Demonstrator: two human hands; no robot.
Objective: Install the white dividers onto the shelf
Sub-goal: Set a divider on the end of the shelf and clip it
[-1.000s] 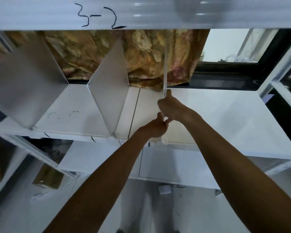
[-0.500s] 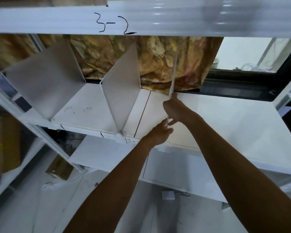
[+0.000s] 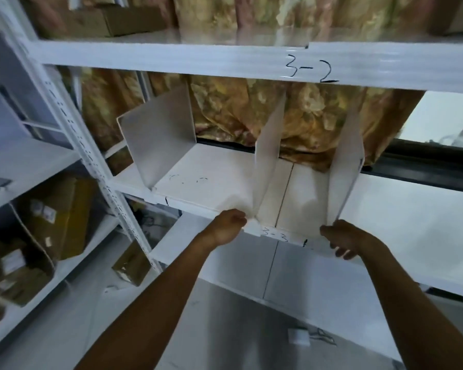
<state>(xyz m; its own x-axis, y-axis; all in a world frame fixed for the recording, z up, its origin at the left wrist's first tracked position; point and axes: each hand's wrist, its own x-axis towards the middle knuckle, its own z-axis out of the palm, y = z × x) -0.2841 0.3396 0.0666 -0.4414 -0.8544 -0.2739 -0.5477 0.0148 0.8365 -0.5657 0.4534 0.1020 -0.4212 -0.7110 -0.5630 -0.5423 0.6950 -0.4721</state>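
I see the right divider (image 3: 345, 169) standing on the shelf (image 3: 412, 209), just above the right hand (image 3: 344, 240). Its long side runs from the front edge back to the curtain (image 3: 238, 110). The right hand is the nearer one, with loose fingers that hold nothing. The left hand (image 3: 229, 227) is curled at the front edge, by the foot of the middle divider (image 3: 267, 166). I cannot tell if it grips anything. The left divider (image 3: 158, 140) stands well off to the left

3 dividers (image 3: 267, 161) side by side on shelf (image 3: 412, 209); curtain (image 3: 238, 110) behind; boxes (image 3: 56, 217) lower L.
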